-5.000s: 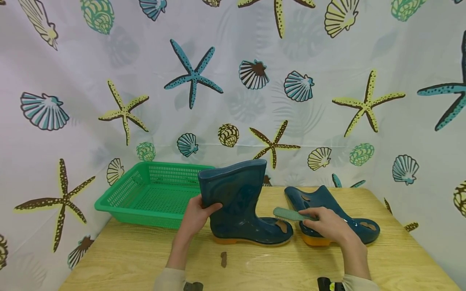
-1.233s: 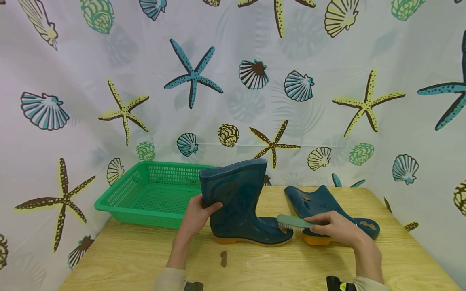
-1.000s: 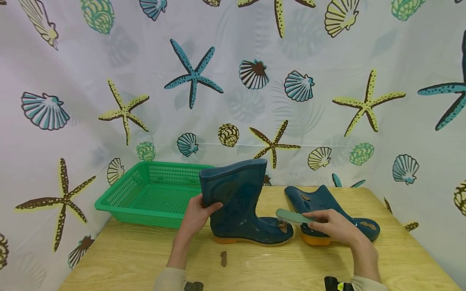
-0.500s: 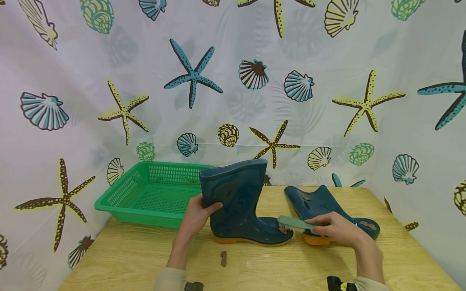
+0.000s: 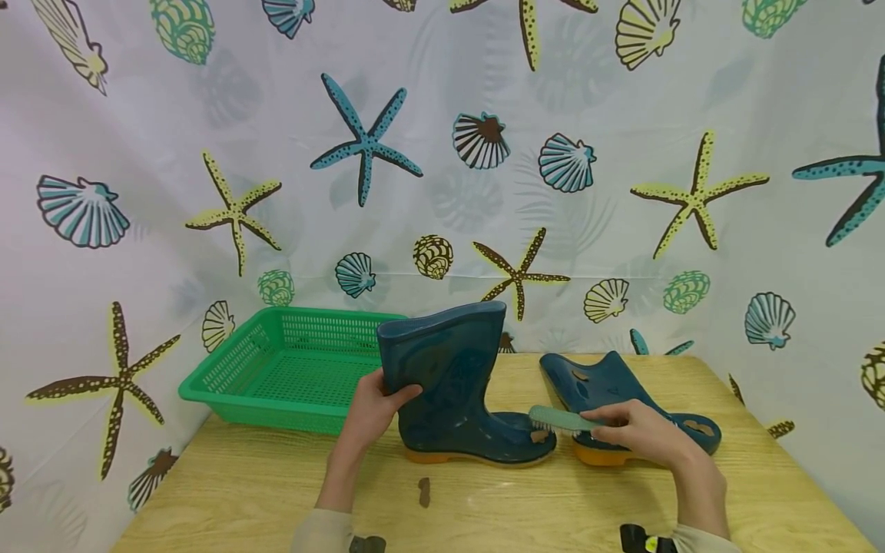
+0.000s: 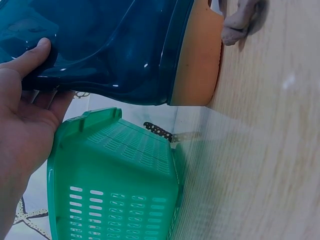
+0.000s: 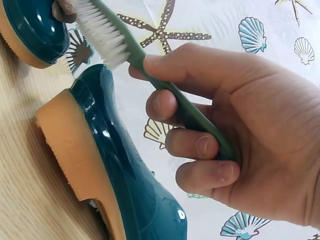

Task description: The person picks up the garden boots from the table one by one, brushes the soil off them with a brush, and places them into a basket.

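On toe of upright boot (image 5: 452,376) on table (image 5: 512,507), w/ brown patch (image 5: 540,435) just L of R grip (image 5: 641,435), nearer than L grip (image 5: 376,407) on shaft and curled round handle of brush (image 5: 561,419) lying approx. L–R, bristle contact unclear.

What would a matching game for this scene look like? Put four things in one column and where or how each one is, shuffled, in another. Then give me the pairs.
Things
1. Basket
2. Brush
3. Boot nearer the basket
4. Brown lump

Places and states
A. Held in the right hand, white bristles showing
B. On the tabletop, lowest of the four in the head view
C. Bright green, with slotted sides
D. Upright, gripped by the left hand

Right pairs: 1-C, 2-A, 3-D, 4-B
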`<state>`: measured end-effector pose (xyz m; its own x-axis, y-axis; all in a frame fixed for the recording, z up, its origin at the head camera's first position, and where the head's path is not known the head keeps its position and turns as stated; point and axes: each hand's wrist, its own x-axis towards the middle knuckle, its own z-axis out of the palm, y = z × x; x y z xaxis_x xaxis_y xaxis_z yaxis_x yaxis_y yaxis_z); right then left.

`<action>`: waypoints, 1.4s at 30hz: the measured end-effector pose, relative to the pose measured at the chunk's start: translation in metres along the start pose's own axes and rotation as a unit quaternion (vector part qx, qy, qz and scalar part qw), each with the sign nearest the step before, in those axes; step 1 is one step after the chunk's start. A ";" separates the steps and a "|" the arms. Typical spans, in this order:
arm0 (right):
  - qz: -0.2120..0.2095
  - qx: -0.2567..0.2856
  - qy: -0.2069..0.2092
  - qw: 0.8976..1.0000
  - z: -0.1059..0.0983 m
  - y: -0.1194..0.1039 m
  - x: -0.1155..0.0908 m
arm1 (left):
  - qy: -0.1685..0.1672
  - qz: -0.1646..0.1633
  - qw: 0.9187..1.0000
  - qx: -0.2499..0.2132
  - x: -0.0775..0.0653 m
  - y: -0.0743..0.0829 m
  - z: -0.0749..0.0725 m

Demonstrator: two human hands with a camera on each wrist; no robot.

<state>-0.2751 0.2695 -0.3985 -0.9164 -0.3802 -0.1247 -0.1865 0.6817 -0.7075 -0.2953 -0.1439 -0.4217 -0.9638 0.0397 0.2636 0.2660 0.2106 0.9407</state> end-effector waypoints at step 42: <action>-0.168 -0.067 0.247 0.952 0.020 -0.059 0.011 | -0.074 0.053 0.996 0.009 0.001 -0.008 -0.012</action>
<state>-0.2674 0.2122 -0.3721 -0.8455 -0.2736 0.4586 -0.5120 0.6591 -0.5509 -0.2985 -0.1576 -0.4260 -0.9229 0.2064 0.3251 0.3670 0.2155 0.9049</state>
